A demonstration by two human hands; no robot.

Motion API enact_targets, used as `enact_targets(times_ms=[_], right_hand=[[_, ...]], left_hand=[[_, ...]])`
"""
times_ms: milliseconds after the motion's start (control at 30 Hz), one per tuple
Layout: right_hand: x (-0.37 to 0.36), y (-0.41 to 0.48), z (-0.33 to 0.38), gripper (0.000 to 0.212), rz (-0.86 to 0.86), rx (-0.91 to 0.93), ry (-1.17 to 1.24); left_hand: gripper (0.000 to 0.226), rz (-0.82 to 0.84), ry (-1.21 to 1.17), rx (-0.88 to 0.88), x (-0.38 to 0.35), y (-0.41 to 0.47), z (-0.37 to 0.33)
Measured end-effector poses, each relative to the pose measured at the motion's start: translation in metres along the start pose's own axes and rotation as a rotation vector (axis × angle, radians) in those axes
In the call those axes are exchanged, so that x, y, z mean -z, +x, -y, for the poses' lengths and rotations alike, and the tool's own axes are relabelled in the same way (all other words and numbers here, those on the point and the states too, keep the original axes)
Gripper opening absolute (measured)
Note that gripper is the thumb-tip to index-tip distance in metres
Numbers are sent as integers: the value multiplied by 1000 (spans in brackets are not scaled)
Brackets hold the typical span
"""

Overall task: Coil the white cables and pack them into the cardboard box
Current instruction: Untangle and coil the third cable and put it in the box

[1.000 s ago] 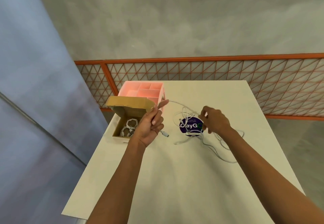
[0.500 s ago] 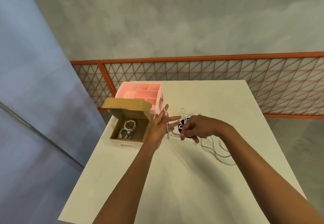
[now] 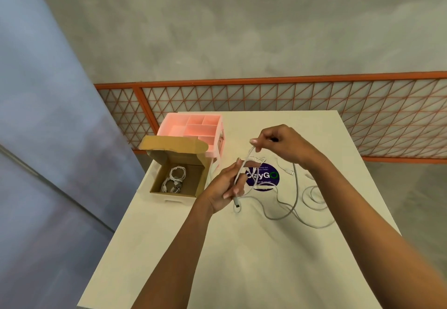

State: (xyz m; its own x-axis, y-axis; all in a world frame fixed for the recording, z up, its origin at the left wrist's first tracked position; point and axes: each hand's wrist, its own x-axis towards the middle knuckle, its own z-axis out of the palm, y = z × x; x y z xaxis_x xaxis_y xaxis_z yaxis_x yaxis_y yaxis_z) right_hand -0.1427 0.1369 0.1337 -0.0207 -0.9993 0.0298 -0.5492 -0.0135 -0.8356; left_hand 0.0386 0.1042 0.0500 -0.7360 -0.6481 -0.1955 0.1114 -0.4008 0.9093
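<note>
A loose white cable (image 3: 287, 208) sprawls in loops over the right half of the cream table (image 3: 242, 260). My left hand (image 3: 223, 186) grips one stretch of it near the plug end, which hangs just below the fingers. My right hand (image 3: 278, 143) pinches the same cable higher up and farther back, so a short taut length runs between the two hands above the table. The open cardboard box (image 3: 157, 180) stands at the table's left edge, left of my left hand, with coiled white cables (image 3: 174, 178) lying inside.
A pink compartment organizer (image 3: 193, 127) stands behind the box, touching its raised lid. A round purple sticker (image 3: 264, 178) lies under the cable. An orange mesh fence (image 3: 290, 100) runs behind the table. The table's left and right edges drop to the floor.
My right hand has lifted away from the sticker, up and back, drawing the cable with it. My left hand's fingers, spread earlier, now curl round the cable.
</note>
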Motion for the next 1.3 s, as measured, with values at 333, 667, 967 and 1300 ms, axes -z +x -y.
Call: enact_targets(times_ms=[333, 667, 967, 1300], right_hand=[[-8, 2, -3, 32, -151, -39, 107], [-3, -4, -15, 33, -166, -91, 220], [-7, -14, -40, 28, -213, -133, 88], [-49, -23, -53, 33, 275, -271, -15]], left_hand=[[35, 147, -229, 90, -5, -11, 12], [27, 301, -476, -8, 0, -4, 6], [53, 226, -579, -94, 9, -7, -10], [77, 95, -359, -195, 3, 4, -18]])
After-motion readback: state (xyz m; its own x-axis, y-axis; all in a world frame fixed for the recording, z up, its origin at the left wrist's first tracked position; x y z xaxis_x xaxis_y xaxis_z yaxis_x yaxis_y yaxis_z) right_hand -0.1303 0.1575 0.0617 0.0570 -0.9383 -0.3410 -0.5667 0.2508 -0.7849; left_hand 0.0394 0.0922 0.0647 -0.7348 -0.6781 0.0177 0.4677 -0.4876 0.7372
